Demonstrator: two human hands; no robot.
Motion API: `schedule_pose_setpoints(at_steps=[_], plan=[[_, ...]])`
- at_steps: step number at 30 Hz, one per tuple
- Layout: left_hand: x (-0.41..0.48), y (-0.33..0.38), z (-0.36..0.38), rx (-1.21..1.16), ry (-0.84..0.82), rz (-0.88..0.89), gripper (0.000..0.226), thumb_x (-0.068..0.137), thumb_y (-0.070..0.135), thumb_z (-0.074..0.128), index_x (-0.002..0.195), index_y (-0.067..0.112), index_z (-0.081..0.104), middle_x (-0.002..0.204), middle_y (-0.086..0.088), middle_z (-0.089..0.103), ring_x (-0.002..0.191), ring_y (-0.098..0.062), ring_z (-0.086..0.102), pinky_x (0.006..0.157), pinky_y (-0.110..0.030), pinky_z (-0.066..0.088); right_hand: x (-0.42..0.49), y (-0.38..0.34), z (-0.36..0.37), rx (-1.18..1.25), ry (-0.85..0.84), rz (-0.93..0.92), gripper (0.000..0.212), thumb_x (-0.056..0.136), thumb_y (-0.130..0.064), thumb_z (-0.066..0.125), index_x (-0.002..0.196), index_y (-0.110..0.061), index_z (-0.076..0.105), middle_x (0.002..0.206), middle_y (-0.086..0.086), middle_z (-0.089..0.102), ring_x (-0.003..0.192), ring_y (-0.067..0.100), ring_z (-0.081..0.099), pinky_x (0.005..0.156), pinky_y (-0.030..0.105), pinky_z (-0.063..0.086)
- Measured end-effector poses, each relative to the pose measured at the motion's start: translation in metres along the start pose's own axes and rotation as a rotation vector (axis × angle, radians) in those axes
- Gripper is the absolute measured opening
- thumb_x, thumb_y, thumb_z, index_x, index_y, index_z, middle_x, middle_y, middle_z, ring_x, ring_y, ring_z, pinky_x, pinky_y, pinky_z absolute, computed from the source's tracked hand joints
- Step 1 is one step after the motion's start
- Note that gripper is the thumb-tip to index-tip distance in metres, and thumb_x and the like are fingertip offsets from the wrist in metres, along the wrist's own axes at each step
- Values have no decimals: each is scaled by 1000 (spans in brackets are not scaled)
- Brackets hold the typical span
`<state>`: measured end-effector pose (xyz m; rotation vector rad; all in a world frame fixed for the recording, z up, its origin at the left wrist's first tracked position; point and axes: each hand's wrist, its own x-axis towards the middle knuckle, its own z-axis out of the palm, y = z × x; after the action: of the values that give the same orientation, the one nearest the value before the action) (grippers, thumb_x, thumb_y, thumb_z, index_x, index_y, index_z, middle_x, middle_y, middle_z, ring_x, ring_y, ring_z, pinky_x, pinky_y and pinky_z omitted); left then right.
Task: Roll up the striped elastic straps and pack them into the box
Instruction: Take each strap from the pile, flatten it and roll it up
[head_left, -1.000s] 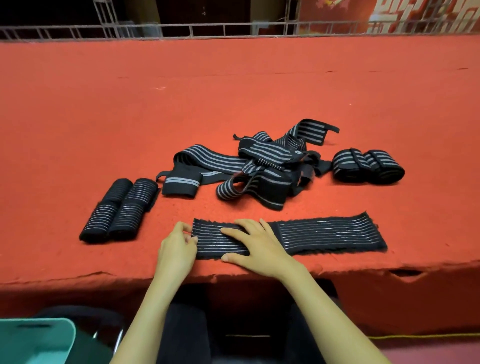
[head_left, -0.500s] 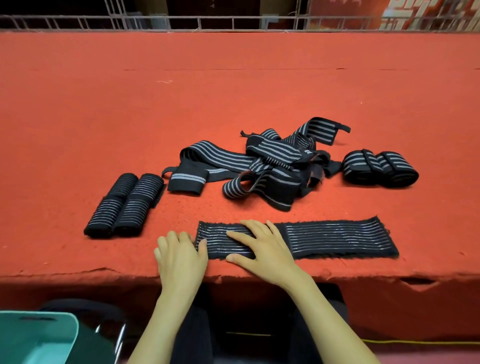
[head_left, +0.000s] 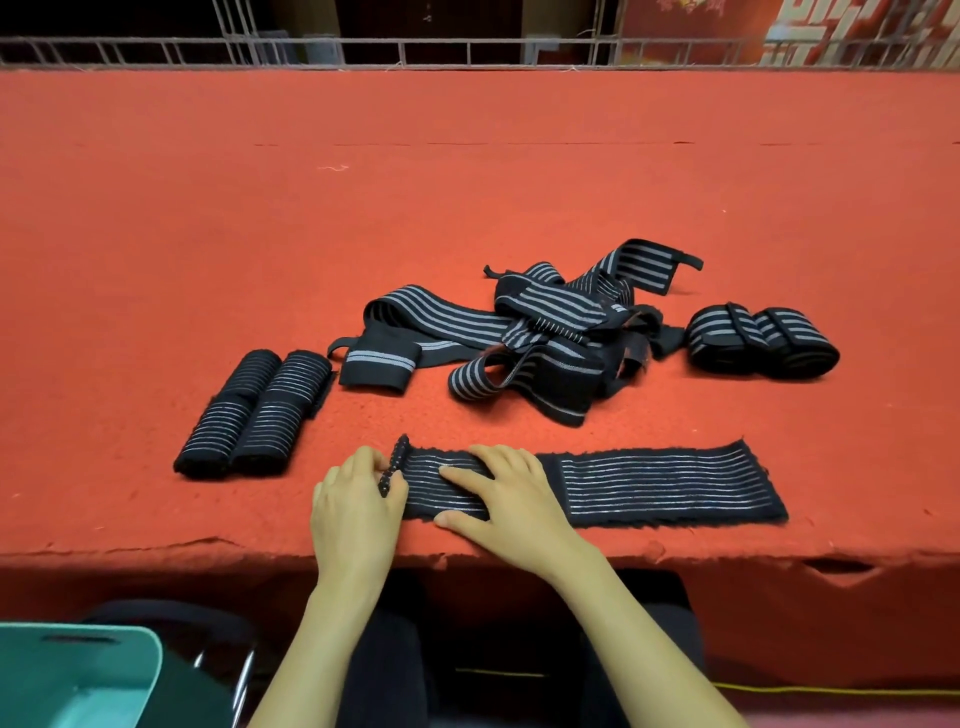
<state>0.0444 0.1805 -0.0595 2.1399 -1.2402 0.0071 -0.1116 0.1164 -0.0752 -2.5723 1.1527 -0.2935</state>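
Left hand: fingers curled, pinching the left end of the flat strap. That end now stands up off the felt as a thin turned edge against the fingertips. 0.5 s ago this hand lay flat beside the strap and the end lay flat too, so the 1st turn of the roll has just begun.

Right hand, at 3 o'clock of the left: fingers straight, slightly spread, pressing the strap down just past the raised end. Same spot as before; reads as the anchor.

Strap itself: black, thin pale stripes running lengthwise, fuzzy edges. It lies along the near edge of the red table, running from the left hand toward 3 o'clock. Nearly all of it is still unrolled.

Outward from the hands:
- Left pair of rolls, side by side, at 10 o'clock.
- Loose pile of tangled straps at 1 o'clock.
- Right pair of rolls, touching each other, at 2 o'clock.
- Box – teal, at 7 o'clock, below table level, only a corner in view, no strap visible inside.

Judgement: early in the task – 4 rolled, 1 starting, pile untouched, nothing visibly packed.
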Motion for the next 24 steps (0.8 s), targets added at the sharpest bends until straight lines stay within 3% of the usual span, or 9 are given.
schedule_pose_setpoints(at_steps=[5, 8, 12, 14, 16, 19, 24], plan=[[-6, 2, 10, -62, -20, 160, 12, 77, 15, 74, 79, 12, 63, 80, -2, 60, 75, -27, 59, 67, -38, 47, -5, 4, 4, 7, 24, 5, 82, 73, -75, 16, 143, -38, 37, 155, -5, 24, 143, 12, 13, 115, 33, -11], [-9, 0, 15, -85, -69, 208, 8, 81, 18, 72, 84, 11, 69, 88, 0, 65, 83, -23, 59, 73, -32, 45, -8, 9, -1, 25, 10, 14, 83, 72, -76, 18, 143, -38, 36, 155, -8, 24, 143, 9, 12, 114, 34, -12], [-3, -6, 8, -204, -193, 175, 14, 85, 7, 66, 96, 9, 74, 103, -2, 69, 91, -18, 63, 87, -21, 43, -15, 24, -10, 31, 1, 64, 82, 70, -79, 25, 143, -42, 36, 153, -13, 25, 142, 6, 12, 116, 39, -11], [0, -6, 1, -306, -268, 96, 15, 82, 3, 68, 94, 10, 73, 100, 0, 65, 80, -6, 60, 81, -9, 43, -19, 32, -12, 57, 13, 83, 82, 69, -81, 27, 141, -43, 38, 152, -14, 27, 142, 4, 13, 117, 37, -9], [2, -3, 0, -323, -284, 21, 15, 80, 6, 71, 89, 17, 70, 96, 1, 59, 72, 1, 54, 74, -13, 44, -22, 34, -11, 71, 33, 79, 83, 68, -82, 26, 140, -43, 39, 151, -14, 28, 141, 3, 15, 117, 33, -9], [1, 2, 4, -266, -284, -33, 19, 79, 12, 72, 84, 25, 59, 91, 0, 59, 71, -4, 52, 72, -18, 38, -22, 33, -10, 79, 54, 80, 82, 69, -82, 27, 140, -43, 40, 150, -15, 29, 140, 1, 16, 117, 32, -9], [-5, 14, 10, -224, -195, 87, 23, 74, 5, 68, 79, 24, 57, 82, 8, 53, 71, -11, 53, 72, -31, 43, -24, 34, -8, 72, 82, 81, 81, 70, -82, 30, 140, -43, 40, 150, -16, 29, 141, 2, 16, 116, 30, -10]])
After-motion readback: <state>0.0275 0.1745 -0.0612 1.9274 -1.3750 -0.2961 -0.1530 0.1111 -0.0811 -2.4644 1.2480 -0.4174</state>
